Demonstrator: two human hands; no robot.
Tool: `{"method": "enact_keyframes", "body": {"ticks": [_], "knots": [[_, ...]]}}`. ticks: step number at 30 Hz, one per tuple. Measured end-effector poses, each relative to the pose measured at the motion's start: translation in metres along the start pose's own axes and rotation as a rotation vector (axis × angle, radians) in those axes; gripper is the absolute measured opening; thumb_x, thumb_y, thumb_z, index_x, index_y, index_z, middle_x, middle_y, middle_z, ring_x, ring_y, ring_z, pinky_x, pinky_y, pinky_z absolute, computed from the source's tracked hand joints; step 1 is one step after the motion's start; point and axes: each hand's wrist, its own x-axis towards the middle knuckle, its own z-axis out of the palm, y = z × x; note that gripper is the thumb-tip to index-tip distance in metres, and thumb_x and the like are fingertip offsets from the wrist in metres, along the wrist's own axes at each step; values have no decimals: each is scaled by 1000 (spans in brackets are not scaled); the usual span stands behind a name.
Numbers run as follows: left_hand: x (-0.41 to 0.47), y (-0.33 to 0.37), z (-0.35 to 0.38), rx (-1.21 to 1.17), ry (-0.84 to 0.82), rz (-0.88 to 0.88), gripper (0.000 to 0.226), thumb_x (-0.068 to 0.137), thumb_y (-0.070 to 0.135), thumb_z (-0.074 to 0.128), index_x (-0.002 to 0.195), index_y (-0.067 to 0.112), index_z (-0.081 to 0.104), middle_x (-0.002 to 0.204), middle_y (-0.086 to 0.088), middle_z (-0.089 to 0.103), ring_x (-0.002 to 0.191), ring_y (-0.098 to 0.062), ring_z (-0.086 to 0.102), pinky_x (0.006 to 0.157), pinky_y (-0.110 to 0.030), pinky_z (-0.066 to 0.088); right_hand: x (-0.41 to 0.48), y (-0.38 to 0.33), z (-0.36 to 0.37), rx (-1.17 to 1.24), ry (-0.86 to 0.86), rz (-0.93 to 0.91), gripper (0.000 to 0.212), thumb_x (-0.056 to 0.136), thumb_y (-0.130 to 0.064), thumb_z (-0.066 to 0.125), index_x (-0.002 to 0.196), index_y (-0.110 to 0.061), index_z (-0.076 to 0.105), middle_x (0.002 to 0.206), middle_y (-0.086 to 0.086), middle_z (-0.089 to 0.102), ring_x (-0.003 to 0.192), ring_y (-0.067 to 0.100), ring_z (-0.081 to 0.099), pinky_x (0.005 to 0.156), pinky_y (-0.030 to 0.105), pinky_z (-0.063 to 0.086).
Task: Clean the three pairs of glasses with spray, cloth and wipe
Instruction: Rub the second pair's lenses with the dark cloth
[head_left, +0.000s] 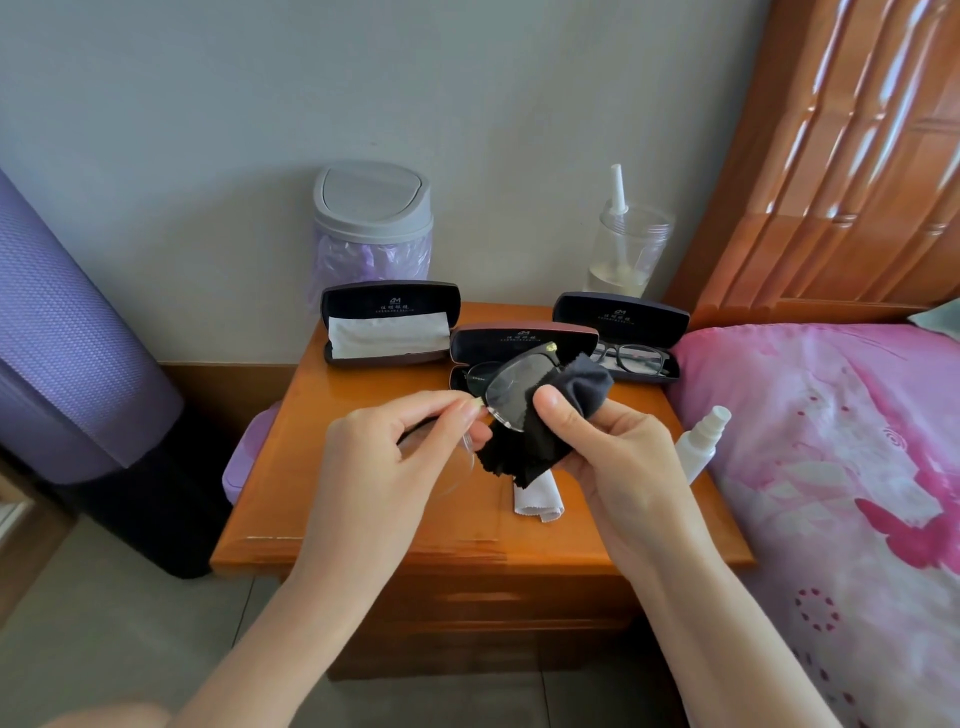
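The wall and bed border a glossy wooden nightstand; three open cases line its rear. Above it, your left hand pinches the glasses by the frame. Your right hand grips the black cloth against one lens. Treat the glasses as light, stiff and fragile: hold the rim, not the lens. The cloth is soft and limp.

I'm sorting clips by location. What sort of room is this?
Most likely a bedroom: a wooden bedside table stands right beside pink floral bedding, with a carved wooden headboard behind it.
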Motion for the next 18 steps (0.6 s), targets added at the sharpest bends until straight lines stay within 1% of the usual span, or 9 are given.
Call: {"method": "enact_keyframes", "body": {"ticks": [2, 4, 6, 7, 9, 12, 13, 15, 18], "knots": [[1, 0, -3, 13, 12, 5, 24, 80, 35, 58, 94, 21, 72, 83, 20, 68, 91, 15, 60, 68, 4, 42, -1, 2, -1, -45, -12, -29, 45, 61, -41, 72, 91, -7, 75, 89, 13, 75, 93, 25, 71, 95, 46, 52], [4, -1, -9, 1, 46, 16, 24, 83, 33, 57, 92, 18, 74, 82, 14, 71, 87, 7, 64, 71, 0, 45, -3, 3, -4, -114, -52, -52, 33, 69, -35, 70, 87, -9, 75, 84, 10, 76, 88, 19, 72, 88, 33, 54], [9, -2, -18, -27, 93, 11, 22, 87, 31, 57, 91, 18, 74, 79, 12, 73, 82, 1, 68, 75, -8, 48, -7, 4, -5, -201, -135, -54, 17, 77, -22, 70, 86, -9, 74, 78, 4, 76, 79, 11, 72, 72, 17, 54], [11, -3, -22, -41, 115, 2, 20, 88, 30, 58, 91, 18, 74, 78, 11, 73, 81, -1, 69, 77, -12, 51, -10, 4, -3, -257, -178, -40, 11, 79, -17, 70, 86, -9, 74, 76, 1, 75, 75, 8, 71, 64, 14, 52], [14, -5, -27, -42, 144, -13, 19, 89, 29, 58, 91, 19, 74, 78, 9, 74, 80, -5, 70, 79, -23, 54, -15, 11, 2, -434, -262, -12, 9, 82, -16, 71, 90, -12, 72, 78, -6, 73, 76, 5, 68, 60, 13, 50], [14, -6, -29, -34, 162, -27, 20, 89, 28, 58, 92, 18, 74, 78, 8, 74, 81, -7, 70, 80, -31, 56, -18, 26, 14, -707, -326, -10, 17, 86, -22, 69, 103, -20, 69, 82, -21, 61, 77, -2, 60, 58, 9, 48], [15, -7, -29, -39, 169, -34, 19, 89, 28, 58, 92, 18, 74, 77, 7, 74, 81, -7, 71, 80, -33, 57, -18, 31, 19, -757, -336, -19, 18, 87, -23, 67, 105, -20, 67, 82, -21, 58, 76, -2, 58, 57, 10, 48], [16, -7, -29, -50, 184, -44, 18, 89, 28, 59, 91, 19, 74, 76, 7, 74, 80, -8, 71, 80, -33, 57, -14, 39, 30, -837, -351, -75, 20, 89, -23, 65, 108, -16, 64, 88, -13, 58, 74, 7, 56, 57, 12, 44], [17, -7, -29, -47, 183, -47, 17, 90, 26, 59, 91, 18, 74, 77, 7, 74, 79, -8, 71, 78, -30, 57, -8, 50, 45, -982, -380, -219, 22, 91, -22, 61, 111, -13, 62, 106, -1, 60, 96, 18, 57, 75, 26, 46]]}}
